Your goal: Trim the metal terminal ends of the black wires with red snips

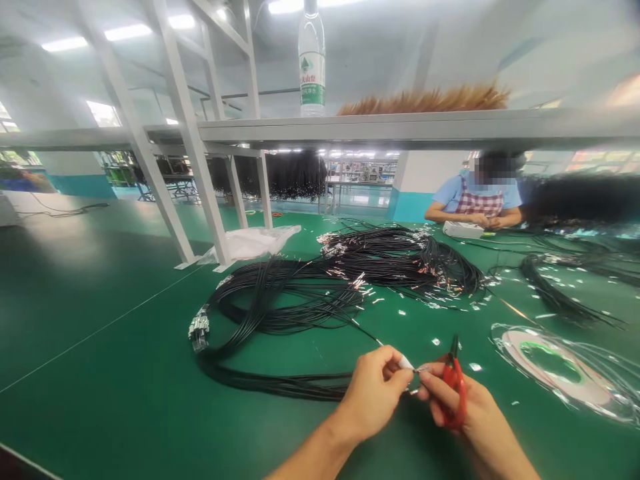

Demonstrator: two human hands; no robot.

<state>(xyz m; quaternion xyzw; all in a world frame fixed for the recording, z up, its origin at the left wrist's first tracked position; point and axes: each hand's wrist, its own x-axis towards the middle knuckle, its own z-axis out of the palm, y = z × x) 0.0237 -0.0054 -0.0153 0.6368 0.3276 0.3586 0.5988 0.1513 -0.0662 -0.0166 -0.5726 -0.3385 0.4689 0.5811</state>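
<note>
My left hand (373, 393) pinches the end of a thin black wire (367, 331) with a small white piece at its fingertips. My right hand (463, 407) is closed around red-handled snips (455, 387) and its fingertips pinch the same small metal wire end between both hands. Just beyond lies a looped bundle of black wires (280, 307) with shiny metal terminals (199, 328) at its left end. A second pile of black wires (405, 257) lies farther back.
A clear tape reel (550, 363) lies at the right. Small metal scraps are scattered on the green table (100, 347). White frame legs (200, 193) and a plastic bag (255, 241) stand behind. A water bottle (311, 60) stands on the shelf. Another person (475, 200) works across the table.
</note>
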